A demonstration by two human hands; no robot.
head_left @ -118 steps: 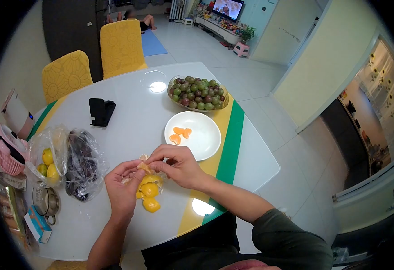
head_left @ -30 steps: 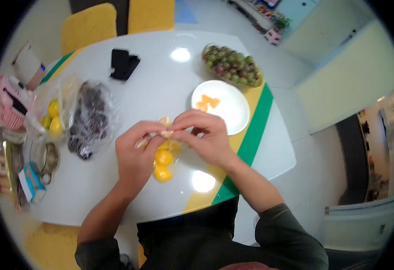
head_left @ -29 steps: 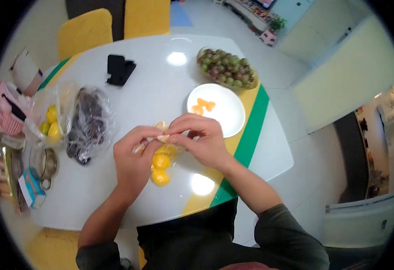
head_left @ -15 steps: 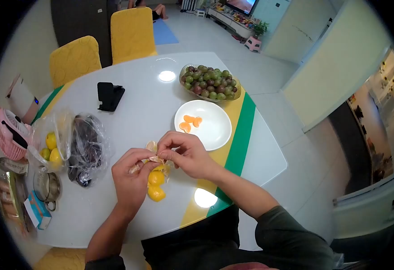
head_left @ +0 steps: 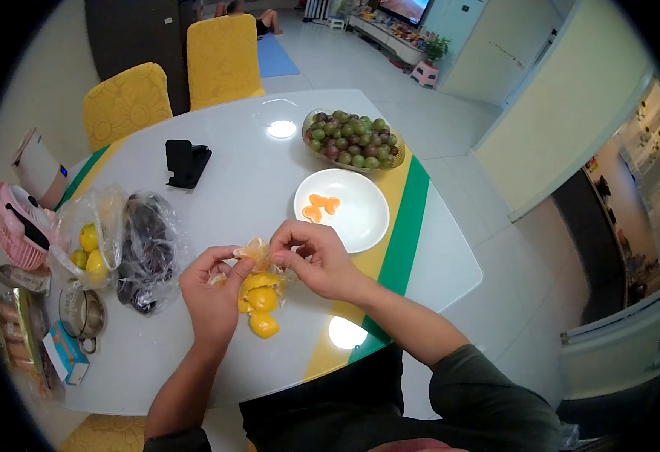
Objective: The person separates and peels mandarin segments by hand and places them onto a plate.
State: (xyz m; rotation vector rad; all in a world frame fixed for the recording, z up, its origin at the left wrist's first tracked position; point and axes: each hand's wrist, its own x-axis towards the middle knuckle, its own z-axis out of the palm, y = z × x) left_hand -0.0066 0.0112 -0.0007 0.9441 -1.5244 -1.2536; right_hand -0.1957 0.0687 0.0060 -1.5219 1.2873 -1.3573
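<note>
My left hand point(head_left: 211, 290) is closed on peeled mandarin segments point(head_left: 256, 255), pale with white pith, which stick up between thumb and fingers. Right beside them, my right hand point(head_left: 316, 260) is pinched at the segments' right edge; what lies between its fingertips is too small to make out. Below both hands, yellow mandarin peel point(head_left: 263, 300) lies on the table in joined pieces, with whitish scraps by it. Beyond my right hand stands a white plate point(head_left: 360, 218) with several orange segments point(head_left: 318, 200) at its left side.
A basket of grapes point(head_left: 352, 139) stands behind the plate. A black stand point(head_left: 186, 163) lies farther back. Along the left are a bag of yellow fruit point(head_left: 92, 252), a dark-filled plastic bag point(head_left: 147, 252), a pink fan point(head_left: 24, 226), a glass cup point(head_left: 82, 313) and a blue-white box point(head_left: 66, 352).
The segments in my left hand have turned and now stand up between the fingers. My left hand has shifted slightly left, uncovering more peel.
</note>
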